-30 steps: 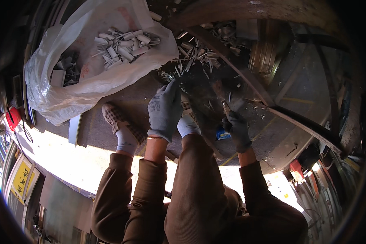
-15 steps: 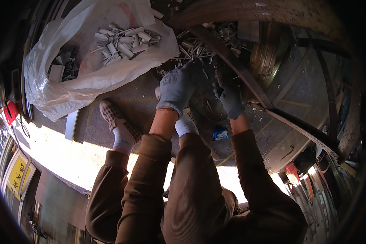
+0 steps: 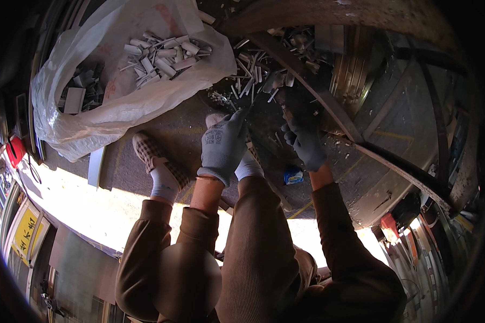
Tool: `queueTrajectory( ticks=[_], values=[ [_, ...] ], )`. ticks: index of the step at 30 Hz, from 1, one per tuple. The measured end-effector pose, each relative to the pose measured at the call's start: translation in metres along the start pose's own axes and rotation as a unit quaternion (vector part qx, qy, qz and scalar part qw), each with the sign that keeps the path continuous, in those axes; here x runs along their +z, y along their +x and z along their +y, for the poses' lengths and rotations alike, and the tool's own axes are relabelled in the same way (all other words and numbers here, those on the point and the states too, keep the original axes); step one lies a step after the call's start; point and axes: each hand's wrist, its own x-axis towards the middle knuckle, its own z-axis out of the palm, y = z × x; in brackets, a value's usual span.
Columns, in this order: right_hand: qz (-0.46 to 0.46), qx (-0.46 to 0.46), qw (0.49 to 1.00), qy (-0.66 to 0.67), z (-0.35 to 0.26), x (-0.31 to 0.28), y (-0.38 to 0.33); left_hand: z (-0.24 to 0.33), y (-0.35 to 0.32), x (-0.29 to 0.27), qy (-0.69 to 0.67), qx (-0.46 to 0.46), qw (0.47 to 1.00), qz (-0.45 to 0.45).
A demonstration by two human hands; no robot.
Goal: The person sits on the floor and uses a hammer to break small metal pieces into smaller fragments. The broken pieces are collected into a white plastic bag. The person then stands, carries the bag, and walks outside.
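Observation:
My left hand point(image 3: 223, 144), in a grey knit glove, hangs over the floor near my left shoe, its fingers pointing at a heap of small scrap pieces point(image 3: 253, 72). Its fingertips merge with the dark ground, so what they hold, if anything, is hidden. To the right, my right hand point(image 3: 305, 142), gloved in grey too, is closed around a narrow brownish handle point(image 3: 286, 114). The far end of that handle is lost in shadow. White and grey cut profile pieces point(image 3: 164, 59) lie on a large translucent plastic sack point(image 3: 140, 116) at the upper left.
A rusty metal frame bar point(image 3: 318, 91) slants across the right side, below a thick curved beam point(image 3: 361, 13). A blue packet point(image 3: 292, 175) lies on the floor between my legs and right arm. My checked shoe point(image 3: 145, 153) stands beside the sack.
My left hand has drawn back toward me and slightly left, uncovering more of the scrap heap. My right hand, still around the handle, has come slightly nearer.

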Motion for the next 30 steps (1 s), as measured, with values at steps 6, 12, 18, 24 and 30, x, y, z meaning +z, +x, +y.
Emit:
queueTrajectory(
  ticks=[6,12,18,24,30],
  values=[
    [-0.024,0.061,0.998,0.022,0.004,-0.003,-0.006,-0.002,-0.020,-0.001,-0.035,-0.032,0.998,-0.040],
    [-0.037,0.031,0.998,-0.032,0.003,0.005,-0.005,-0.005,-0.027,-0.012,-0.095,-0.041,0.995,-0.003],
    [-0.023,0.056,0.998,-0.016,-0.003,0.004,-0.019,-0.012,-0.025,-0.022,-0.133,-0.049,0.989,0.040],
    [-0.054,0.005,0.997,-0.063,-0.023,0.010,-0.054,-0.032,-0.027,-0.010,-0.155,-0.079,0.984,0.046],
    [-0.126,-0.041,0.990,-0.038,-0.053,0.030,-0.074,-0.037,-0.033,-0.018,-0.168,-0.099,0.979,0.052]
  ],
)
